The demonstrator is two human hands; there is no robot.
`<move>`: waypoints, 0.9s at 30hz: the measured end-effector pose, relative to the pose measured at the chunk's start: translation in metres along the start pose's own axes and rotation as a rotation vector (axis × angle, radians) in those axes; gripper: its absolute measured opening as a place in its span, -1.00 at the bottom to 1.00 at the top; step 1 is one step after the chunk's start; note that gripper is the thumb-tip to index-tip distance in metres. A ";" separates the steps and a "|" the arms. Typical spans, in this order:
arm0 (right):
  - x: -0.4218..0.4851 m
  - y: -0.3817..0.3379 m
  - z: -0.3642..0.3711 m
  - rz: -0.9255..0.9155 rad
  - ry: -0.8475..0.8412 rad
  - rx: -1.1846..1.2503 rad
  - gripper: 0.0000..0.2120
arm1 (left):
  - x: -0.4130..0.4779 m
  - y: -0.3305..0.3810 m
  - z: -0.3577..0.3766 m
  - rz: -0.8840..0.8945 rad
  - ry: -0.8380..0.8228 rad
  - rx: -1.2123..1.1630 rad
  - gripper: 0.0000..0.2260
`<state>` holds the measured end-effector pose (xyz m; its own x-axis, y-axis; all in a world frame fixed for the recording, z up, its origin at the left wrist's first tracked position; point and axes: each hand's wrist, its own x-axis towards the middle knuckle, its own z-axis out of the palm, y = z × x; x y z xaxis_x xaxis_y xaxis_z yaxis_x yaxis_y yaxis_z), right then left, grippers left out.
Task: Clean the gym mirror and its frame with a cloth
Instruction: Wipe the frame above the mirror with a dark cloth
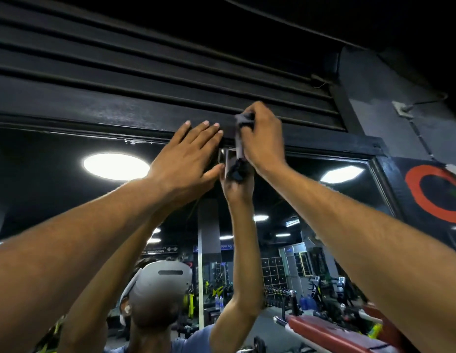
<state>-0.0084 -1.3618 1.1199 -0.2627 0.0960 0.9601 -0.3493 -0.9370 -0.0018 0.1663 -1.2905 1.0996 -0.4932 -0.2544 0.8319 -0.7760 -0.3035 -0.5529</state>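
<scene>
**Wiping the top rail of the mirror frame**

Nearest the camera, both forearms rose from the lower corners of the frame toward its centre. My left hand point(188, 159) lay flat, fingers straight and spread, with its fingertips on the black frame point(99, 115) at centre frame and nothing held. My right hand point(262, 138), just right of it, had its fingers curled round the cloth point(243, 121), a dark grey wad bunched against the top rail, with a strip of it hanging down over the upper edge of the mirror point(69, 200).

I judged the step in hand to be rubbing the frame's top rail. To do it well I would have kept the flat hand as a brace and let the gripping one carry the pressure, drawing the wad along the rail in overlapping strokes, not dabbing. The hanging strip could smear the glass, so I would have gathered it in first. A pale chipped patch point(135, 141) showed on the rail's lower lip left of the hands; that looked like flaked paint and wanted a light touch.

Further off, the glass in the lower half of the picture reflected both arms, a round ceiling light point(116, 166) at left and gym equipment behind. Above the rail, dark horizontal slats point(145, 59) filled the upper frame.
</scene>
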 end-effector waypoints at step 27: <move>-0.035 -0.069 0.045 0.173 0.209 -0.121 -0.81 | -0.055 -0.086 -0.008 -0.016 0.040 0.060 -0.25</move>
<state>0.0658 -1.3154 1.0994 -0.5026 0.0170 0.8644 -0.3843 -0.9000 -0.2058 0.2570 -1.2430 1.1016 -0.4970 -0.2122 0.8414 -0.7597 -0.3622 -0.5400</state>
